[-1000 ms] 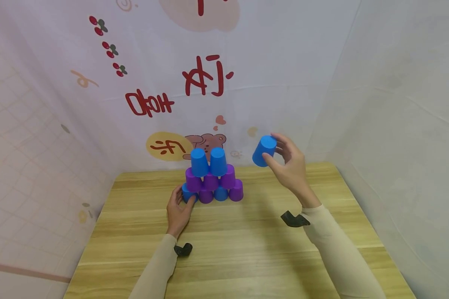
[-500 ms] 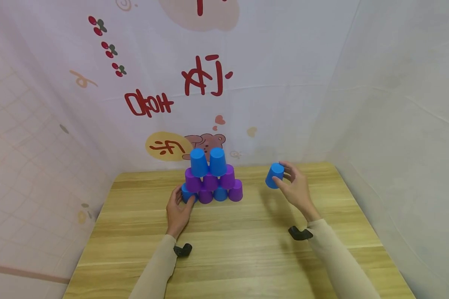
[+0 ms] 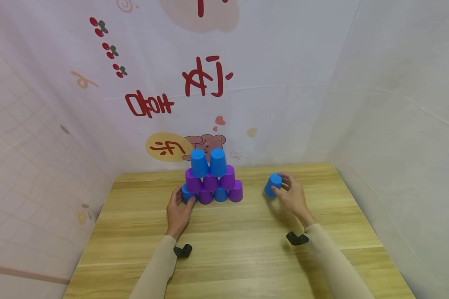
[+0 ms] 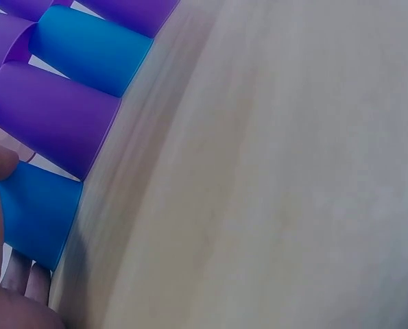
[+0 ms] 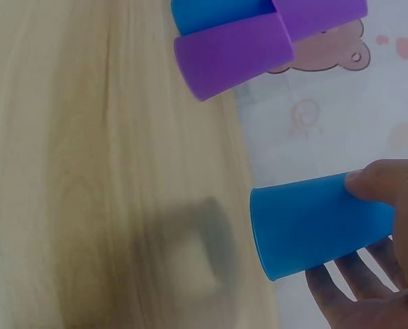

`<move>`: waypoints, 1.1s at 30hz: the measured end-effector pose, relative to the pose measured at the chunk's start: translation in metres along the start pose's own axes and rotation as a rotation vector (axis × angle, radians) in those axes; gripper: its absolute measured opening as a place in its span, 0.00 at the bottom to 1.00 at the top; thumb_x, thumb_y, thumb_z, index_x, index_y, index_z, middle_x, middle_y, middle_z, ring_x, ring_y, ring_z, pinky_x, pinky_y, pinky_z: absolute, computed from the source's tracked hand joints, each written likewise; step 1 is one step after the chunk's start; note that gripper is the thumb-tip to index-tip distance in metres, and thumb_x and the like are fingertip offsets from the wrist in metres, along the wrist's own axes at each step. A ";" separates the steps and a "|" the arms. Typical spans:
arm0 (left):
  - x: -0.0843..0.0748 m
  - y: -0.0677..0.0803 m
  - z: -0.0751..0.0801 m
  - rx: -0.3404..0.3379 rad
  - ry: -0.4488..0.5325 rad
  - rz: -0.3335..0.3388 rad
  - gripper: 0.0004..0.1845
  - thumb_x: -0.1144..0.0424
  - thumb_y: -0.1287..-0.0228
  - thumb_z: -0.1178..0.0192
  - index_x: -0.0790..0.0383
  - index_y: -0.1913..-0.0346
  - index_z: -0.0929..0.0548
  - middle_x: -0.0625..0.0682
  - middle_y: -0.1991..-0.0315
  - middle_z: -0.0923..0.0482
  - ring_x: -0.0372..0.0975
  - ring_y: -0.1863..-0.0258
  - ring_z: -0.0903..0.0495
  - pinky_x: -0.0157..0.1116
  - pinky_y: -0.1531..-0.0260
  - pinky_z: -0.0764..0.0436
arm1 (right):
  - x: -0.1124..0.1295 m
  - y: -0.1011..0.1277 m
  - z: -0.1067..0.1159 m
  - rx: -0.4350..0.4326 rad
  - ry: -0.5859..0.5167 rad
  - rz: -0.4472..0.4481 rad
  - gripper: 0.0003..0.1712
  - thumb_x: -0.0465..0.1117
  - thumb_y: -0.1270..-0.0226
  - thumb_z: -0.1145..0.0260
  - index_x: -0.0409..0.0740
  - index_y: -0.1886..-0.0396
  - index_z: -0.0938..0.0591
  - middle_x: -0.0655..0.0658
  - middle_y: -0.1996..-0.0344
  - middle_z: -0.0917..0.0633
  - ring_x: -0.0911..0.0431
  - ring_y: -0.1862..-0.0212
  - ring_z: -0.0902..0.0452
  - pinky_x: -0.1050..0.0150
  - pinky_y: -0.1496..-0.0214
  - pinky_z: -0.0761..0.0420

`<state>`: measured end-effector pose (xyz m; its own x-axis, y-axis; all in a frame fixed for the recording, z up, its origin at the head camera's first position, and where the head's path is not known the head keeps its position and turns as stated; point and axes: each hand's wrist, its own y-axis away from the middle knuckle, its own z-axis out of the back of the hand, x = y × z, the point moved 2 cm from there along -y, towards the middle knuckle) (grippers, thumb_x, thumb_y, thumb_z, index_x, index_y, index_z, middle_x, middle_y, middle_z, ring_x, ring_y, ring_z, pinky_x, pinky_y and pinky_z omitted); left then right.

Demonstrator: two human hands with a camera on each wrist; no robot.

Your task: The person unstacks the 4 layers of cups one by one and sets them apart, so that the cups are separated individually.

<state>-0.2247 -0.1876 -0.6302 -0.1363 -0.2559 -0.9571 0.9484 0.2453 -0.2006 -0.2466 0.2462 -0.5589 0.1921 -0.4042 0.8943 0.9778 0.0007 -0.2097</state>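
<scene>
Upside-down plastic cups form a three-row stack in the head view. Two blue cups [image 3: 199, 163] sit on top, three purple cups [image 3: 210, 182] make the middle row, and the bottom row alternates blue and purple. My left hand [image 3: 178, 211] grips the leftmost bottom blue cup [image 4: 40, 214], thumb on one side and fingers on the other. To the right of the stack, my right hand [image 3: 293, 197] holds another blue cup [image 5: 317, 223] between thumb and fingers, mouth down. That cup hangs above the tabletop, apart from its shadow in the right wrist view.
The wooden table [image 3: 239, 249] carries the stack near its back edge. Behind it hangs a white printed curtain [image 3: 277, 104] with a bear and red lettering; pale curtains also stand at both sides. A dark wrist mount [image 3: 297, 238] sits on the right sleeve.
My right hand has lowered its blue cup toward the table, first drifting right, then slightly back left. The left hand and the stacked cups have stayed in place.
</scene>
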 end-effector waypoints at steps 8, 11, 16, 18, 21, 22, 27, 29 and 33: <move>0.002 0.000 0.000 0.002 0.001 0.009 0.33 0.62 0.22 0.26 0.54 0.20 0.25 0.59 0.24 0.20 0.55 0.21 0.21 0.56 0.16 0.23 | -0.011 0.001 -0.002 0.010 -0.005 -0.016 0.36 0.27 0.25 0.24 0.29 0.22 0.26 0.24 0.25 0.20 0.25 0.23 0.22 0.31 0.21 0.19; 0.003 0.000 0.001 0.001 0.000 0.003 0.33 0.62 0.23 0.26 0.54 0.20 0.24 0.59 0.24 0.20 0.56 0.21 0.21 0.57 0.16 0.23 | -0.014 0.002 -0.003 0.008 -0.001 -0.030 0.35 0.27 0.25 0.24 0.29 0.23 0.26 0.24 0.25 0.21 0.25 0.23 0.22 0.32 0.21 0.18; 0.002 0.000 0.001 -0.001 0.000 0.000 0.33 0.62 0.23 0.25 0.55 0.20 0.24 0.59 0.24 0.20 0.56 0.21 0.20 0.57 0.16 0.23 | -0.018 0.003 -0.004 0.010 0.003 -0.049 0.35 0.27 0.25 0.24 0.30 0.23 0.26 0.24 0.24 0.21 0.25 0.23 0.22 0.34 0.21 0.18; 0.002 0.000 0.001 -0.004 0.000 -0.001 0.32 0.62 0.23 0.25 0.56 0.21 0.24 0.60 0.24 0.20 0.56 0.21 0.20 0.57 0.16 0.23 | -0.019 0.003 -0.005 0.013 0.006 -0.053 0.34 0.28 0.25 0.24 0.30 0.23 0.26 0.25 0.24 0.21 0.25 0.23 0.22 0.34 0.21 0.18; 0.001 0.000 0.001 -0.008 0.002 -0.001 0.32 0.63 0.24 0.25 0.57 0.21 0.23 0.61 0.24 0.19 0.57 0.22 0.20 0.57 0.17 0.22 | -0.022 0.003 -0.006 0.023 0.007 -0.058 0.34 0.29 0.24 0.24 0.30 0.23 0.25 0.25 0.24 0.21 0.25 0.22 0.22 0.35 0.21 0.18; 0.000 0.000 0.000 -0.009 0.001 -0.001 0.33 0.63 0.24 0.25 0.58 0.21 0.23 0.61 0.24 0.19 0.57 0.22 0.20 0.58 0.17 0.22 | -0.023 0.003 -0.006 0.026 0.006 -0.059 0.34 0.29 0.24 0.24 0.30 0.23 0.25 0.25 0.24 0.21 0.25 0.22 0.23 0.35 0.20 0.18; 0.000 -0.001 0.000 -0.013 -0.007 -0.002 0.32 0.63 0.24 0.25 0.58 0.21 0.23 0.61 0.24 0.19 0.57 0.22 0.20 0.57 0.17 0.21 | -0.026 0.003 -0.007 0.037 0.010 -0.059 0.34 0.29 0.23 0.25 0.31 0.23 0.25 0.25 0.24 0.21 0.25 0.22 0.23 0.34 0.20 0.19; -0.001 -0.001 0.000 -0.013 -0.010 -0.007 0.32 0.63 0.24 0.25 0.58 0.21 0.23 0.61 0.24 0.19 0.57 0.22 0.20 0.57 0.17 0.21 | -0.026 0.003 -0.008 0.036 0.013 -0.059 0.33 0.29 0.23 0.25 0.32 0.23 0.25 0.25 0.24 0.21 0.25 0.22 0.23 0.33 0.20 0.19; 0.000 -0.001 0.001 -0.009 -0.013 -0.014 0.32 0.63 0.23 0.26 0.58 0.21 0.23 0.61 0.24 0.19 0.57 0.22 0.19 0.58 0.17 0.22 | -0.025 0.002 -0.008 0.039 0.015 -0.063 0.34 0.30 0.22 0.25 0.32 0.22 0.26 0.25 0.24 0.21 0.25 0.22 0.23 0.34 0.20 0.19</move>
<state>-0.2254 -0.1887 -0.6297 -0.1458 -0.2711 -0.9514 0.9439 0.2499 -0.2158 -0.2498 0.2488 -0.5853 0.1294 -0.4183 0.8990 0.9904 0.0107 -0.1376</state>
